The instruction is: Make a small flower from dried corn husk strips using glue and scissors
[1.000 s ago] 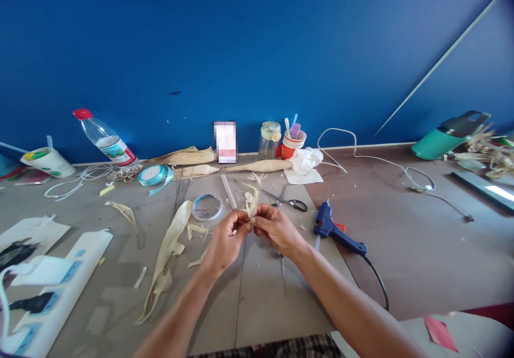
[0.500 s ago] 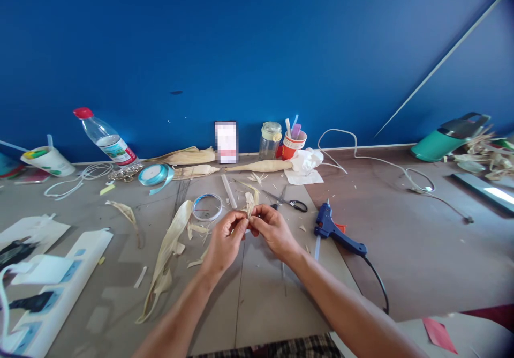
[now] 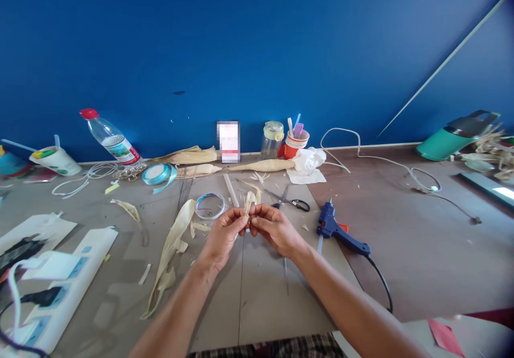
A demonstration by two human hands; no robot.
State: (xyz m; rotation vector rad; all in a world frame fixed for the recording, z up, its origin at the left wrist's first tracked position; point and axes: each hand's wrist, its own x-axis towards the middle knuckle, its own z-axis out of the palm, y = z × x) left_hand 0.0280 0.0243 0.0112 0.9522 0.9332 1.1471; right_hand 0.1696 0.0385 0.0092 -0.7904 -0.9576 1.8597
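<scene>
Both my hands meet over the middle of the table around a small frayed bundle of dried corn husk (image 3: 249, 201). My left hand (image 3: 226, 235) pinches the bundle's base between thumb and fingers. From the other side, my right hand (image 3: 275, 230) is closed on the same base, its fingertips almost touching the left ones. The bundle's pale tips stick upward, while its lower end is hidden by the fingers. Just beyond the hands lie black-handled scissors (image 3: 299, 204) and a roll of tape (image 3: 209, 206). Long husk strips (image 3: 172, 256) rest left of my left hand.
A blue glue gun (image 3: 341, 232) lies right of my arm, its cord trailing forward. A power strip (image 3: 86, 272) occupies the left. Along the blue wall stand a bottle (image 3: 114, 141), a phone-like screen (image 3: 228, 142), a jar (image 3: 272, 139) and red-white paper cups (image 3: 296, 146).
The husk bundle has turned slightly and looks narrower between my fingertips. Both hands keep their pinch. The whole view has shifted a little.
</scene>
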